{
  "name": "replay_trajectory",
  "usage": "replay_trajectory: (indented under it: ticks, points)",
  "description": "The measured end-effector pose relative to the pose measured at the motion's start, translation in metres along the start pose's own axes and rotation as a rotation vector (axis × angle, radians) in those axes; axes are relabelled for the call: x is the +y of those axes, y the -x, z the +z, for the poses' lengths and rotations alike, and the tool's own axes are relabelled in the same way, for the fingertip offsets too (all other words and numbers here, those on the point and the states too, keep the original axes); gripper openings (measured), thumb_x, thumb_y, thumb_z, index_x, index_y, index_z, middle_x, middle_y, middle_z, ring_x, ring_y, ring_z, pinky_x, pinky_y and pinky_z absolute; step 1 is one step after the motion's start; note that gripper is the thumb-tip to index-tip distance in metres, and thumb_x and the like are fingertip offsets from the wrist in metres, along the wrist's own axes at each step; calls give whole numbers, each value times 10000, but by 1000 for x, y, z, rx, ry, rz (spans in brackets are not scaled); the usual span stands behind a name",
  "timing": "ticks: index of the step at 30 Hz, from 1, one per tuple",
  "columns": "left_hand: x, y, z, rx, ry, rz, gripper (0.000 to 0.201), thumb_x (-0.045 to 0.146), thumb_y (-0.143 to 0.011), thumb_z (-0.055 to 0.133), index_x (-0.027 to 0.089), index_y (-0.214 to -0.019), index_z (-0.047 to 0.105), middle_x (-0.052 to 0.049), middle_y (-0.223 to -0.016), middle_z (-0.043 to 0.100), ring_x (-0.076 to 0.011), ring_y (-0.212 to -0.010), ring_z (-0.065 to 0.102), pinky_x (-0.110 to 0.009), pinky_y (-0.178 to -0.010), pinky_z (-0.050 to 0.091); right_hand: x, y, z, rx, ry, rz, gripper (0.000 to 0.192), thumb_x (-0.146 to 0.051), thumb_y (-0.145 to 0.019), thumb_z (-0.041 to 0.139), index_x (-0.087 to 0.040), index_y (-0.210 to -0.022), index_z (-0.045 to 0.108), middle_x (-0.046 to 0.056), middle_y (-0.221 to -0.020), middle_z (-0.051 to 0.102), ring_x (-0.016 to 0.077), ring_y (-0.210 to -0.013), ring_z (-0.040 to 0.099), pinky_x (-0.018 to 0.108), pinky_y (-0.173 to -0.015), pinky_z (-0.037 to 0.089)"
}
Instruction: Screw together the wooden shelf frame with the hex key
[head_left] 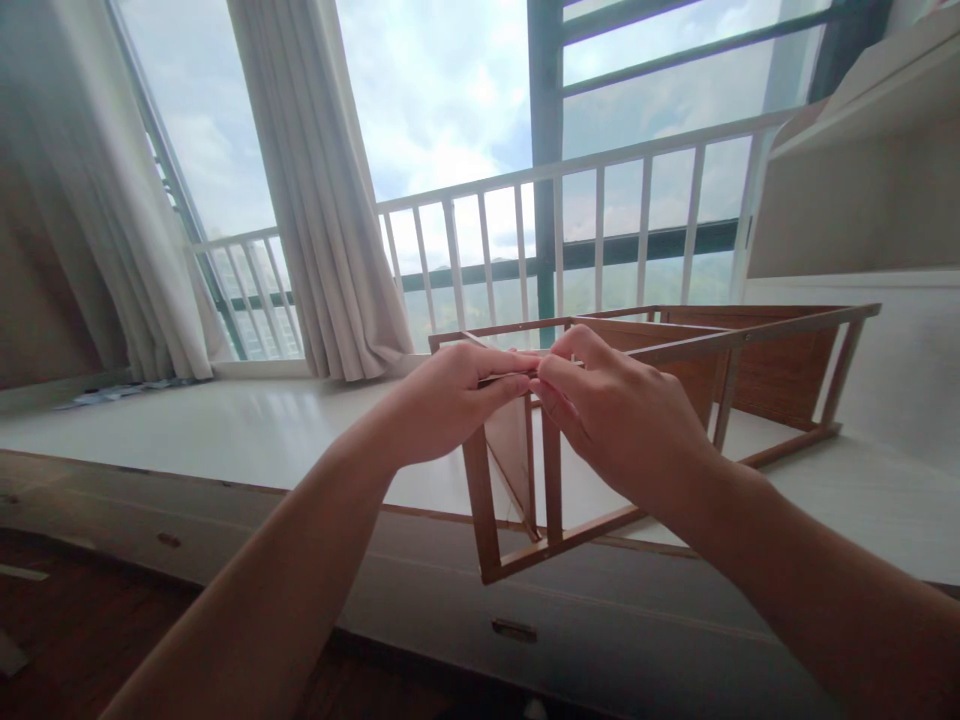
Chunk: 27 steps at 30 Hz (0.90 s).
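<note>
Forearms: both reach in from the lower edge of the view and converge at the top rail of the wooden frame [645, 440]; converging lets the two hands work one small spot together.
Left hand [442, 400]: curled, its fingers [502, 385] and thumb pinched closed on a thin flat piece at the near top corner; this likely steadies the piece against the rail.
Right hand [615, 415]: knuckles up, its fingers [551, 385] closed tip to tip against the left hand's at the same spot; what lies between them is too small to tell.
Wooden frame: open rack of brown slats, lying on the white window ledge [225, 430], its near end overhanging the ledge's front edge, apparently so that the corner sits within easy reach.
Inner panel [510, 440]: thin board slanting inside the near end, just below the hands; not fixed square, by the look of it.
Curtain [330, 200]: drawn aside, left of the frame, well apart from it.
Railing [570, 230]: white bars outside the glass, behind the frame.
Floor [90, 620]: dark wood, below the ledge.
</note>
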<state>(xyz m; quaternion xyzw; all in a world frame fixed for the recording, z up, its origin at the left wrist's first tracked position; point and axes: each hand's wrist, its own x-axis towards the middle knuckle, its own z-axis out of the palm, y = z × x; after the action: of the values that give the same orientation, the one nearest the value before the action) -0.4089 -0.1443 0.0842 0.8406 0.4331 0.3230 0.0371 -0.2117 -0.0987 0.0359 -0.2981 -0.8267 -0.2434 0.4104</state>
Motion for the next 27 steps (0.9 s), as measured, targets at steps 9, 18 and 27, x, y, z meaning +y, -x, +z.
replay_trajectory:
  ticks: [9,18,27]
  points:
    - [-4,-2,3,56,52,-7,290,423,-982,640,328,-1215,786,-1,-1281,766,-253,-1279,659,-371,-1141,482,3,-1,7,24,-31,25,375,-463,-1084,458,-211,-996,721,70,-1126,660,173,-837,631,292,-537,287]
    - [-5,-1,4,68,33,-16,309,349,-980,643,331,-1266,760,-1,-1279,767,-256,-1249,679,-380,-1124,496,21,8,17,215,-122,-108,253,-448,-996,656,-213,-1089,643,59,-1145,644,179,-901,652,266,-602,425]
    - [-4,0,5,71,70,-28,320,346,-982,639,338,-1282,749,6,-1289,762,-254,-1270,665,-381,-1139,484,16,5,19,303,-177,-146,178,-303,-1046,569,-212,-952,691,54,-1047,674,147,-826,630,255,-689,458]
